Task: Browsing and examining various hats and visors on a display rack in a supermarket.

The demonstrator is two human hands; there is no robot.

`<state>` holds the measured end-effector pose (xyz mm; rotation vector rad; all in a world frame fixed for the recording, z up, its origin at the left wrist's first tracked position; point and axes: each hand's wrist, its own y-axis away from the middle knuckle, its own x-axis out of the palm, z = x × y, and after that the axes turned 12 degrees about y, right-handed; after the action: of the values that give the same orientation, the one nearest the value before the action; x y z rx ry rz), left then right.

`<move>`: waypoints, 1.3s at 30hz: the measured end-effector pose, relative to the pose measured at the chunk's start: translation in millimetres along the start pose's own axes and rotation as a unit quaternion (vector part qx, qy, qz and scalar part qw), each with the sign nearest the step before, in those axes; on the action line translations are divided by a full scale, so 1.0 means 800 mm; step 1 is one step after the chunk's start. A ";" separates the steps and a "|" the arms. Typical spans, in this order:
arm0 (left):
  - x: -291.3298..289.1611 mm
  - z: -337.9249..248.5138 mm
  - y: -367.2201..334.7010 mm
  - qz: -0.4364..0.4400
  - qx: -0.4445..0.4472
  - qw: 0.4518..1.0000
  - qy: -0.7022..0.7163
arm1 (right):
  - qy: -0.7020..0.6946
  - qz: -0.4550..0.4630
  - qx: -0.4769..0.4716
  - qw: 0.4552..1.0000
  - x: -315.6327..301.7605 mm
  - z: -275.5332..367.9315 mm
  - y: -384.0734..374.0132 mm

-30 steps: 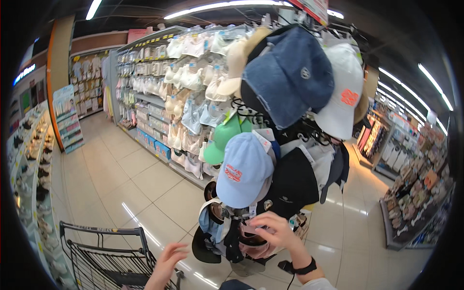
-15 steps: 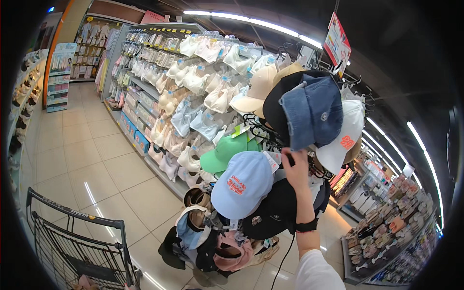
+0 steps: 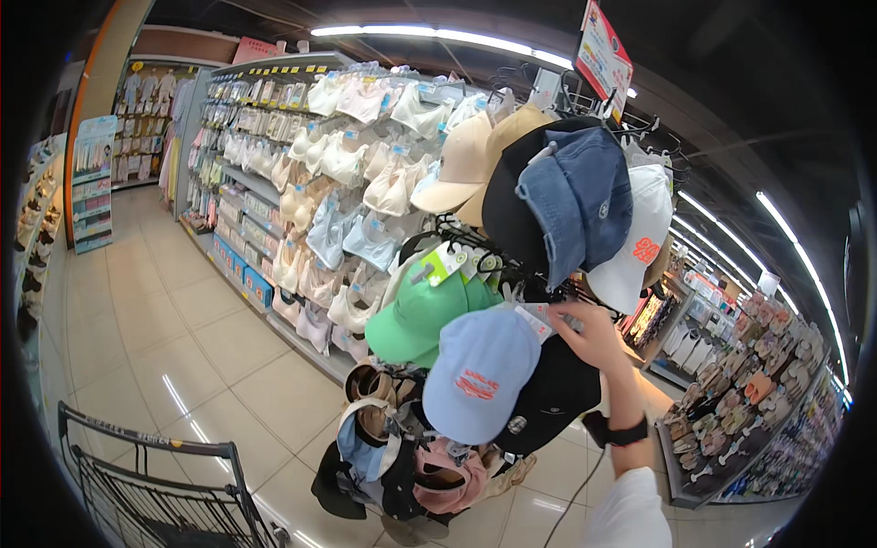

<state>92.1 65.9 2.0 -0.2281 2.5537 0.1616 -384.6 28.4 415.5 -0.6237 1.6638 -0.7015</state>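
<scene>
My right hand (image 3: 589, 336), wearing a dark wristband, is closed at the back edge of a light blue cap (image 3: 484, 370) with red lettering, by its white tag (image 3: 533, 320). The exact spot the fingertips grip is partly hidden. Just behind and below that cap is a black cap (image 3: 550, 399). To the left hang green caps (image 3: 416, 315) on the rack. Above my hand are a denim-blue cap (image 3: 585, 203) and a white cap (image 3: 637, 242) with an orange-red emblem. Beige caps (image 3: 454, 164) hang at the upper left of the rack. My left hand is out of view.
Lower on the rack hang more caps, among them a pink one (image 3: 449, 477). A black shopping cart (image 3: 151, 438) stands at the lower left. Shelving with bras (image 3: 347, 160) runs behind the rack. Slippers fill another display (image 3: 731, 388) at the right.
My right hand has moved down and to the right. The light blue cap and the black cap behind it have shifted right, and the light blue one has tilted. The view has turned slightly.
</scene>
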 end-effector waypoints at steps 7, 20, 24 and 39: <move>-0.005 0.012 -0.003 0.062 -0.010 0.987 0.148 | 0.024 -0.239 -0.070 0.968 -0.139 0.021 -0.156; 0.014 -0.030 -0.002 -0.118 0.066 0.988 -0.080 | 0.369 -0.287 -0.165 0.868 -0.138 -0.105 -0.279; 0.046 -0.057 -0.014 -0.211 0.150 0.962 -0.092 | 0.311 -0.294 -0.221 0.876 -0.166 -0.156 -0.247; 0.172 -0.202 -0.031 0.028 0.319 0.944 0.077 | 0.257 -0.137 -0.135 0.947 -0.211 -0.313 -0.173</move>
<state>-101.8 -2.6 59.6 0.0867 2.6116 -0.6807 -593.5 86.7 666.8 -0.9376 2.2067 -0.8953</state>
